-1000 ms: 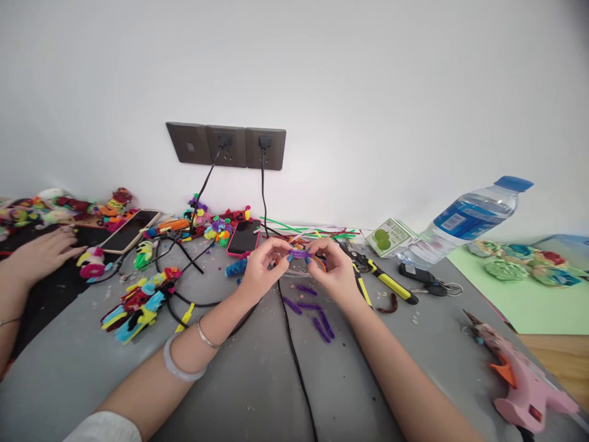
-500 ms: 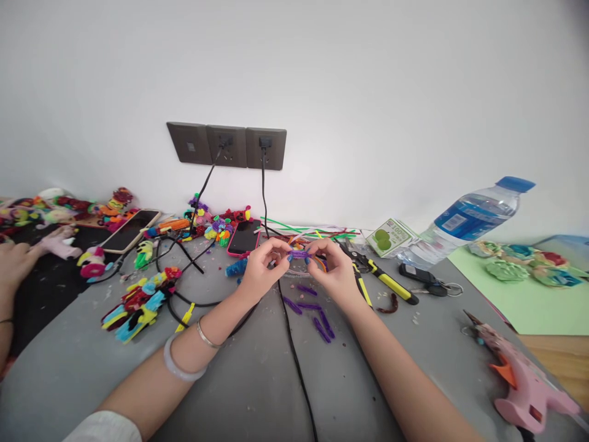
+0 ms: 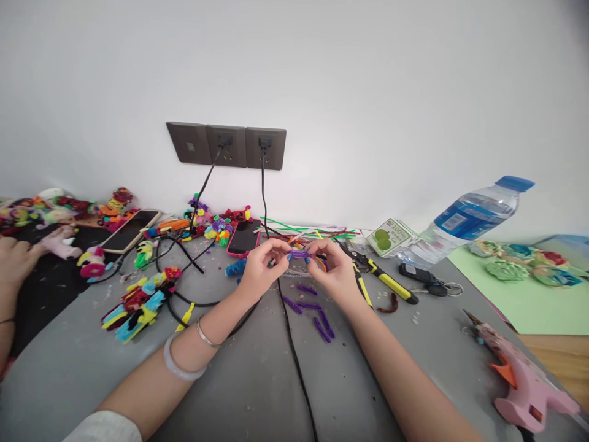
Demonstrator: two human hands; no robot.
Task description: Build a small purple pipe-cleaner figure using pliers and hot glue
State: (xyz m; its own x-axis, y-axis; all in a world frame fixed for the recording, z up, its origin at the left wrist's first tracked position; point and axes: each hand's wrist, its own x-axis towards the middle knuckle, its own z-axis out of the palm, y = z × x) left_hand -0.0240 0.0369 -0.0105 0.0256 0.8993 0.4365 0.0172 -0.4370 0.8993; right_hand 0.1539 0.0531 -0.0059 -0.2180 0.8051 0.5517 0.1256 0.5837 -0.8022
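A short purple pipe cleaner [image 3: 299, 253] is held level between my two hands, above the grey table [image 3: 257, 387]. My left hand [image 3: 265, 268] pinches its left end between thumb and fingertips. At the right end, my right hand [image 3: 332, 268] pinches it the same way. Just below them, several cut purple pipe cleaner pieces [image 3: 325, 324] lie loose on the table. Behind my hands sit long coloured pipe cleaners [image 3: 317, 232] and, to the right, yellow-and-black pliers [image 3: 391, 283].
A black cable [image 3: 293, 350] crosses the table. At right are a pink glue gun [image 3: 519, 380], a key set [image 3: 430, 279] and a tilted water bottle [image 3: 473, 218]. Left are pipe cleaner figures [image 3: 138, 304], phones [image 3: 131, 231] and another person's hand [image 3: 16, 264].
My hands and the purple pipe cleaner stay almost in place. The other person's hand at the far left has shifted slightly.
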